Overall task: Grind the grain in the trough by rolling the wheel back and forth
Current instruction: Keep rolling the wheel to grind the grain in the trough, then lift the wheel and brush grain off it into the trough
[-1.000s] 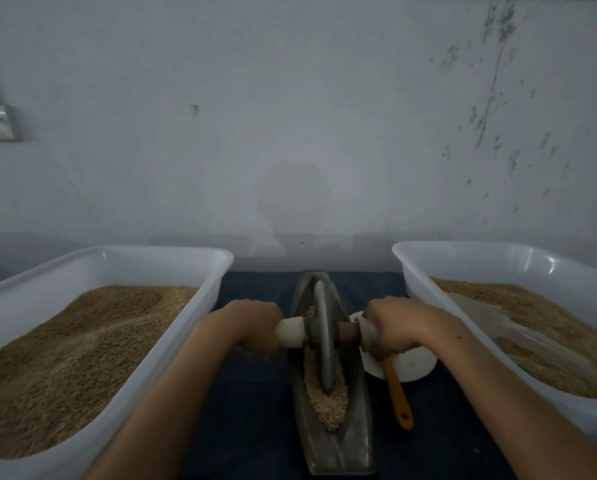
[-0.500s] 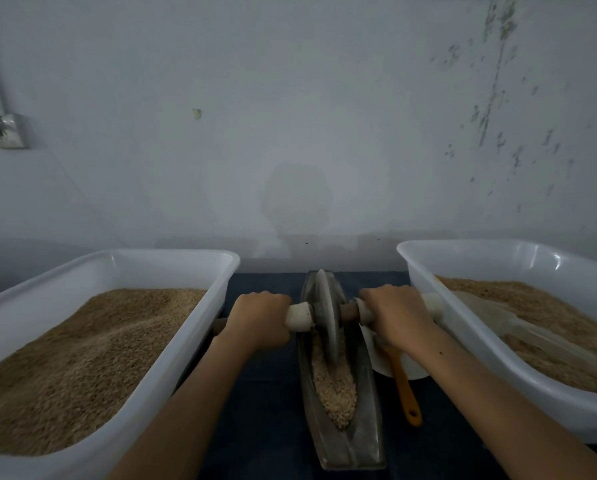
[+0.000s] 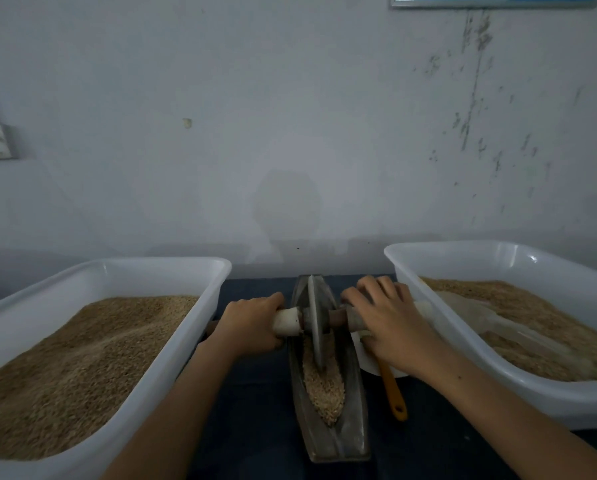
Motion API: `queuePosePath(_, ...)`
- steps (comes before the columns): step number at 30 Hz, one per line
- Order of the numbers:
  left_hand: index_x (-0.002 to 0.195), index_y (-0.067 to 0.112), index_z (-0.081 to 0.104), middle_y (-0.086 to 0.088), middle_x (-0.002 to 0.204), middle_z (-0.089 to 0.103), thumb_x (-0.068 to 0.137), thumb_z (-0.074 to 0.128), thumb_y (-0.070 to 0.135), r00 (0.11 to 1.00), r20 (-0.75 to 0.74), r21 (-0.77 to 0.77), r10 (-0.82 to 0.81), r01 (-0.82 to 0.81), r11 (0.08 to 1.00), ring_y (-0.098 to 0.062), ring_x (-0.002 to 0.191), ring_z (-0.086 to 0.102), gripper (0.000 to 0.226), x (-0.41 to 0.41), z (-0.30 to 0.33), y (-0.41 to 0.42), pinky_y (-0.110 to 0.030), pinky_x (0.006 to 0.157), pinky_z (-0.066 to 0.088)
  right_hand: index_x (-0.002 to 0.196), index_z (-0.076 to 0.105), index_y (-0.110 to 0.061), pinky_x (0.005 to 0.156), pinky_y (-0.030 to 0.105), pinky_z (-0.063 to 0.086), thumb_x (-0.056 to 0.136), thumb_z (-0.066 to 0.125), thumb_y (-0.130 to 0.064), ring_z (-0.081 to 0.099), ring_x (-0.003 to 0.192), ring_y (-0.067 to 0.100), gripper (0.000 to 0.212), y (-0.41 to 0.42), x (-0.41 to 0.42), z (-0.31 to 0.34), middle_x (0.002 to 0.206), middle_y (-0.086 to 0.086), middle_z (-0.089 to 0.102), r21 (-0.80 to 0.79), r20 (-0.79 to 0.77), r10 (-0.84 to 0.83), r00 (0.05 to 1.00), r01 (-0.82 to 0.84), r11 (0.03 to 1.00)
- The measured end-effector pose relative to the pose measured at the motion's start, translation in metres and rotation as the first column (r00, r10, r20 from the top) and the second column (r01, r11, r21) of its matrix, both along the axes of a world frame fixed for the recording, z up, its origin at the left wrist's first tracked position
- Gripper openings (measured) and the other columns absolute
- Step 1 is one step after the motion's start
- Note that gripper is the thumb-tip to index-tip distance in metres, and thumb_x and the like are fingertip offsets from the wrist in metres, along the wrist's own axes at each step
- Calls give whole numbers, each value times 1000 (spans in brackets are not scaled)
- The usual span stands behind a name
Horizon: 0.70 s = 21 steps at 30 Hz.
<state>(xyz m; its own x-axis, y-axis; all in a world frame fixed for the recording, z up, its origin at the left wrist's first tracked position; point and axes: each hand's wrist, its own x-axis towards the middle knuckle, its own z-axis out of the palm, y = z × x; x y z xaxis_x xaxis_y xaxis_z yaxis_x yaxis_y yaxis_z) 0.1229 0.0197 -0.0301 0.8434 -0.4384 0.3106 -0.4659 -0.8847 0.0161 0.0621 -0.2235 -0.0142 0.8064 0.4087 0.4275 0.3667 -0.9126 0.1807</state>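
— Head view: the wheel (image 3: 315, 323) has rolled to the far end of the trough (image 3: 352, 403) since a second ago, leaving the grain (image 3: 324, 389) heaped at the near end.

— And the hands?

— The left hand (image 3: 252, 327) grips the axle (image 3: 286, 320); the right hand (image 3: 390, 323) has loosened, fingers straight and pressing on it. Forward stroke looks spent, so a pull back seems due.

— Anything beside it?

— A tub (image 3: 200, 323) each side, an orange handle (image 3: 392, 393) to the right.
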Motion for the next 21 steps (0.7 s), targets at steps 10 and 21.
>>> queuePosePath(10, 99, 30, 54, 9, 96, 64, 74, 67, 45, 999, -4, -24, -44, 44, 999, -12, 88, 61, 32, -1, 2, 5, -27, 71, 44, 96, 60, -27, 47, 11, 34, 79, 73, -15, 55, 60, 2, 25, -18, -26, -16, 79, -9, 62, 63, -50, 125, 991, -122, 991)
queuePosePath(21, 106, 29, 54, 6, 102, 66, 83, 59, 43, 999, 44, 65, 26, -29, 997, -15, 94, 62, 27, -5, -2, -2, -30, 79, 48, 125, 46, -23, 75, 32, 47, 95, 47, -14, 58, 99, 19, 31, -42, -3, -45, 114, -1, 57, -206, -109, 65, 992, -86, 975)
